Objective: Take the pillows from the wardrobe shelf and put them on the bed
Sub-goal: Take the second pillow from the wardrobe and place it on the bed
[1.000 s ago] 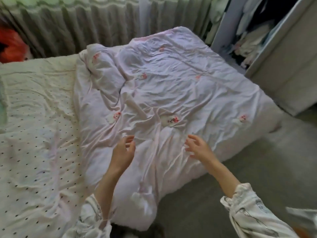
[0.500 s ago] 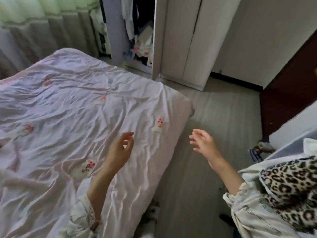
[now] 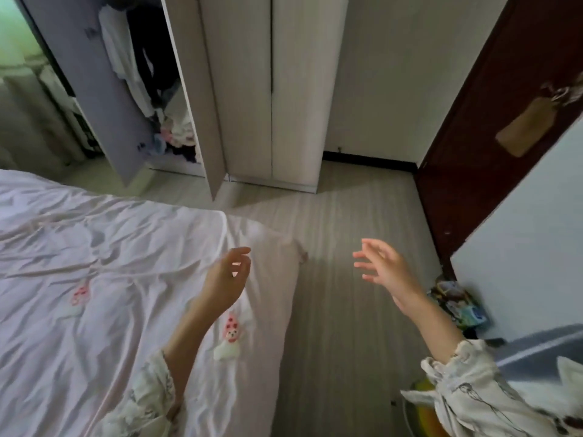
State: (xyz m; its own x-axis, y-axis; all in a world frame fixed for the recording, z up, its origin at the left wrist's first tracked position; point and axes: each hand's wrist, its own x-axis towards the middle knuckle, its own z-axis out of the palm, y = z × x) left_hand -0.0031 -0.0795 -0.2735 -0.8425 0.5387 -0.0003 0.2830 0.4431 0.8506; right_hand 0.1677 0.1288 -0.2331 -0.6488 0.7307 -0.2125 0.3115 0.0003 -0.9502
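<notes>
The bed (image 3: 94, 279) fills the lower left, covered by a crumpled pale pink quilt with small bear patches. The white wardrobe (image 3: 271, 89) stands at the back, its left door (image 3: 94, 89) swung open on hanging clothes and a heap of folded laundry (image 3: 176, 134). No pillow is visible on any shelf from here. My left hand (image 3: 225, 277) hovers over the bed's corner, fingers loosely curled and empty. Over the floor, my right hand (image 3: 383, 268) is held out with fingers spread, holding nothing.
Grey wood-look floor (image 3: 347, 247) runs between the bed and the wardrobe. A dark brown door (image 3: 492, 121) stands at the right beside a pale wall. Small colourful items (image 3: 457, 302) lie on the floor at the wall's foot. A curtain (image 3: 19, 58) hangs at far left.
The view has swung right, from the bed to the wardrobe and the floor. Both hands stay raised and empty, the right one now over the floor instead of the quilt.
</notes>
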